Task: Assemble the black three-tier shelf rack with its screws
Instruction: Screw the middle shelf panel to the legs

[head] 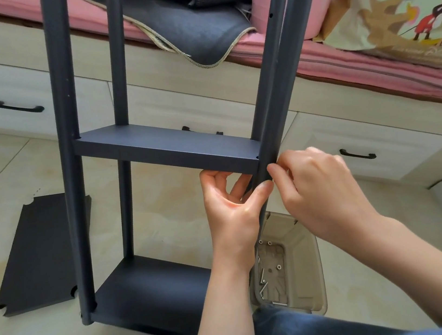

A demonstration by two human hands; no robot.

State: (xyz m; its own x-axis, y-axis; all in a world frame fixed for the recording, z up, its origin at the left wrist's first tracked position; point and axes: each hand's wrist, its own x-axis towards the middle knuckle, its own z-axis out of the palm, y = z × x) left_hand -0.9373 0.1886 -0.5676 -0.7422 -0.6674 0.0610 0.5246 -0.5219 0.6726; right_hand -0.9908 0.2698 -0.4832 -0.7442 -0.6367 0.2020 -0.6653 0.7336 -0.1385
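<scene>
Risk lay at the middle shelf's [166, 149] front right corner: the leaning post [269, 98] could slip off its hole and drop the screw, which I could not see. Left hand [230, 208] curled round that post under the shelf; right hand [315, 182] pinched fingertips against it.

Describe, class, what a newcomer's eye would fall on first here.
The tall black rack fills the middle, two shelves fitted. Low and right of centre, the left hand and right hand grip its front right pole. A spare shelf panel lies on the floor at left.
</scene>
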